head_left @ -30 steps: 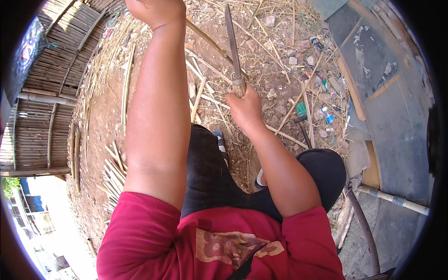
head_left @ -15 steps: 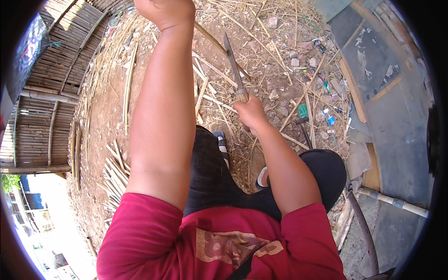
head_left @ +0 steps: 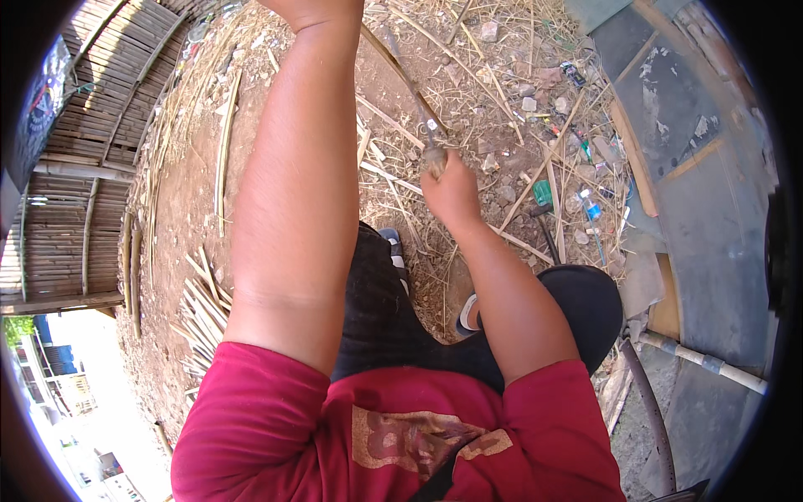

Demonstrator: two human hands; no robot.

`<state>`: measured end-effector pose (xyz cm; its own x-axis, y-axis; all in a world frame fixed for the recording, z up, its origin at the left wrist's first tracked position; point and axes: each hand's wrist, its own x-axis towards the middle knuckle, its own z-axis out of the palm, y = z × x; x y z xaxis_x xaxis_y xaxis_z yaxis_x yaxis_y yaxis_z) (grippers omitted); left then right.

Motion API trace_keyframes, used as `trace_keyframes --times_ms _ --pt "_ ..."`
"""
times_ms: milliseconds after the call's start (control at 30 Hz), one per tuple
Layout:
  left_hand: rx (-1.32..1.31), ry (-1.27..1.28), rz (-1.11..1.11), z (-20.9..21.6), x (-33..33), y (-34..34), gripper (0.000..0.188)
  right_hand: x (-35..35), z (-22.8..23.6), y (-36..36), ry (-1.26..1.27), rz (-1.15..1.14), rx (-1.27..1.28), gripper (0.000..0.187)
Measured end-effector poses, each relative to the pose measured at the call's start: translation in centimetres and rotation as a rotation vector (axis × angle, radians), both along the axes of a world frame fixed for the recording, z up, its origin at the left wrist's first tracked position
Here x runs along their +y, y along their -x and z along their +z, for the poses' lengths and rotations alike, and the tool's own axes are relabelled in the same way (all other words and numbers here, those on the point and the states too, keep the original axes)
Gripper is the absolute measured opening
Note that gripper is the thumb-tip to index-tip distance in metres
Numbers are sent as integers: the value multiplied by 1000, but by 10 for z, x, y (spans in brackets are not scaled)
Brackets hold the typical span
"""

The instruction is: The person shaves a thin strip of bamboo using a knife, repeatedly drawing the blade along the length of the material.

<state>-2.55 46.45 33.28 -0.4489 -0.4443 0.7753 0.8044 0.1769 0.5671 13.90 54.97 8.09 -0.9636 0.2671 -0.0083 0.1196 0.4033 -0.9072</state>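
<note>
My right hand [head_left: 452, 191] is closed around the wooden handle [head_left: 435, 159] of a knife. The knife's narrow blade [head_left: 430, 124] points away from me and lies against or just behind a bamboo strip [head_left: 403, 74]; whether they touch I cannot tell. That thin strip slants from the upper left down toward the knife. Its far end runs up to my left hand [head_left: 316, 10], which grips it at the top edge of the head view. The left fingers are mostly cut off by that edge.
Split bamboo pieces [head_left: 201, 314] are heaped at my left, and long strips [head_left: 227, 155] lie on the dirt. A green plastic piece [head_left: 542, 193] and a small bottle [head_left: 590, 206] lie on the right. A bamboo wall [head_left: 63, 226] stands left, dark panels [head_left: 719, 226] right.
My left hand has shifted slightly up and to the right with the bamboo strip. The knife has turned so its blade now overlaps the strip; before, it stood apart along most of its length.
</note>
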Motion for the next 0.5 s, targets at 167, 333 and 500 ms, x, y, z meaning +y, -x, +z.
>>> trace_keyframes --times_ms 167,333,500 --pt "15 -204 -182 -4 -21 5 66 -9 -23 -8 41 -14 -167 45" --pt "57 -243 -207 1 -23 11 65 -2 21 -1 787 10 -217 30" --pt "19 -210 -211 -2 -27 9 65 11 84 -1 510 -159 208 25"
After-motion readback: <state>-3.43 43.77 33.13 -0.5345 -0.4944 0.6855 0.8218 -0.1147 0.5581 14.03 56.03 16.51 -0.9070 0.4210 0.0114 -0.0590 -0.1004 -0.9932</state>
